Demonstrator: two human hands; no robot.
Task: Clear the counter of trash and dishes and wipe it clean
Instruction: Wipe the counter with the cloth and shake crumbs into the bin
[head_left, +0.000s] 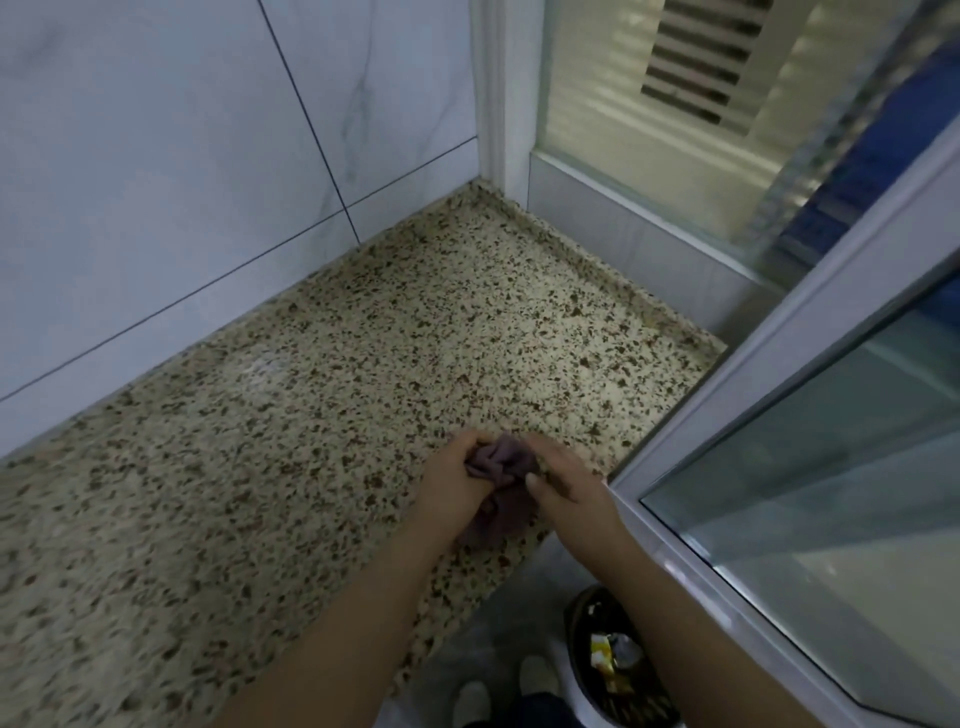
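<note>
The head view looks down on a speckled stone counter (322, 374) that runs from the near left to a far corner where tiled wall (156, 182) meets a white window frame (501, 93). Near the counter's near right edge, both hands meet over a crumpled purple-grey cloth (501, 460). The left hand (457, 480) grips the cloth from the left, its fingers curled into the bunched top. The right hand (563, 478) pinches the cloth from the right, thumb on its side and fingers curled behind. The cloth's long axis runs near to far; its lower end trails toward the counter edge, partly hidden under the left wrist. Whether it touches the counter cannot be told.

An open glass window sash (810, 467) juts in from the right, cutting off the right forearm's outer side. On the floor below, a dark trash bin (610, 670) holds scraps, half hidden by the right forearm. Two pale shoe tips (504, 686) show at the bottom edge, blurred.
</note>
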